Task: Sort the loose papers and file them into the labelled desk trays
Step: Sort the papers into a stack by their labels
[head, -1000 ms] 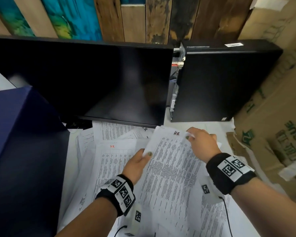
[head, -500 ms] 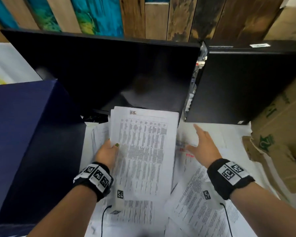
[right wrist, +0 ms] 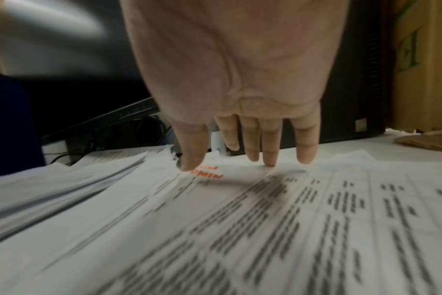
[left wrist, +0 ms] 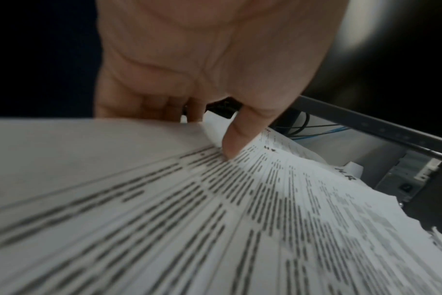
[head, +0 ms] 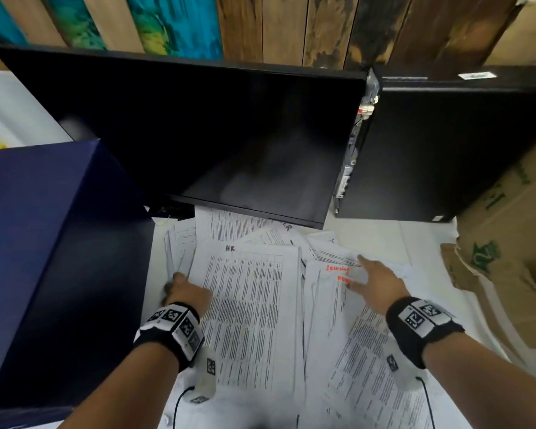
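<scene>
Now we see our left hand (head: 188,297) at the left edge of the white printed sheet marked "HR" in black (head: 248,308), thumb (left wrist: 236,139) pressing on top and the other fingers curled beneath, so it pinches that sheet. It lies on the loose pile of white printed papers (head: 362,360) spread over the desk in front of the black monitor (head: 198,134). Our right hand (head: 375,281) is spread flat, fingers straight, fingertips (right wrist: 270,159) touching a white sheet with orange handwriting (head: 338,274); the blurred word seems to read "ADMIN". A dark blue box (head: 44,258) stands at left, a black computer case (head: 446,144) at right.
</scene>
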